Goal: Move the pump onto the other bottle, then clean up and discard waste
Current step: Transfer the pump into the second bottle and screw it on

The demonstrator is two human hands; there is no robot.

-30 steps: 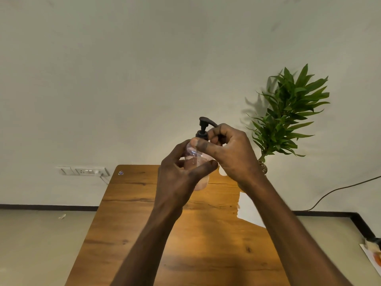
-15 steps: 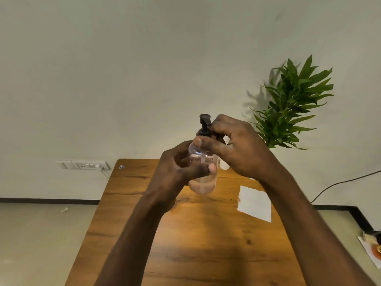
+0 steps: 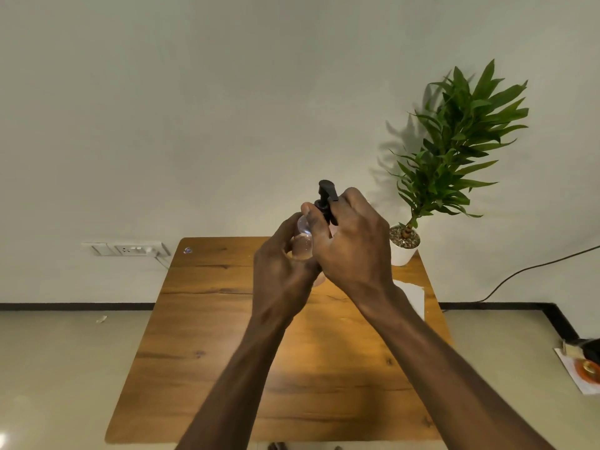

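The left hand (image 3: 281, 271) wraps its curled fingers round the body of a clear bottle (image 3: 303, 245), holding it up above the wooden worktop (image 3: 207, 336). The right hand (image 3: 354, 251) grips the black pump (image 3: 326, 198) at the bottle's neck, thumb and fingers curled about its collar, with the pump head sticking up above the knuckles. Most of the bottle is hidden between the two hands; whether the pump is fully seated cannot be told.

On the worktop, behind the right wrist, lies a white sheet of paper (image 3: 414, 295). At the far right corner stands a potted plant (image 3: 454, 147) in a white pot. A small sticker (image 3: 187, 250) sits near the far left corner. On the wall to the left is a switch and socket panel (image 3: 125, 249), and a black cable (image 3: 532, 271) runs along the wall on the right.
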